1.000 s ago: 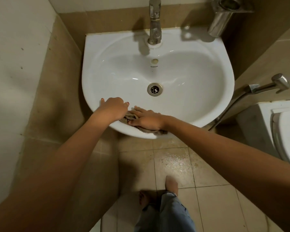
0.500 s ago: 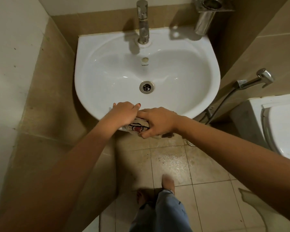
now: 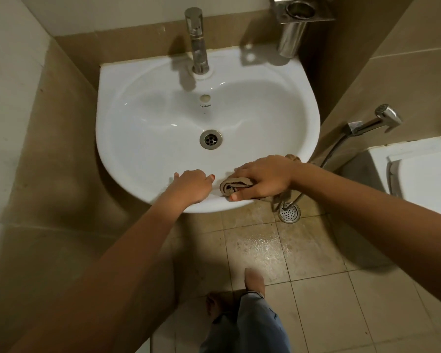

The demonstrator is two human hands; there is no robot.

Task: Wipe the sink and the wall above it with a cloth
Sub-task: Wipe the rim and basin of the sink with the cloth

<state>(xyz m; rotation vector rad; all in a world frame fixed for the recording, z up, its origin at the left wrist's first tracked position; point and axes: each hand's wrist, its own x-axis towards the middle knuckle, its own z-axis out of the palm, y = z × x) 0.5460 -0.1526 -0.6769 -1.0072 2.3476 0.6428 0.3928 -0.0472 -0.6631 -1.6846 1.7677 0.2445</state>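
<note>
A white wall-hung sink (image 3: 143, 138) fills the middle of the view, with a chrome tap (image 3: 196, 44) at its back and a metal drain (image 3: 210, 139) in the bowl. My right hand (image 3: 265, 178) presses a rolled beige cloth (image 3: 233, 186) onto the sink's front rim, right of centre. My left hand (image 3: 191, 186) rests on the front rim just left of the cloth, fingers curled over the edge, holding nothing. The beige tiled wall (image 3: 138, 39) rises behind the tap.
A steel soap dispenser (image 3: 294, 26) hangs on the wall at the back right. A hand sprayer (image 3: 374, 123) with its hose hangs to the right, beside a white toilet (image 3: 418, 174). A floor drain (image 3: 289, 212) lies under the sink. My feet stand on the wet floor tiles.
My right hand has slid the cloth to the right along the front rim, and my left hand has let go of it and stays on the rim.
</note>
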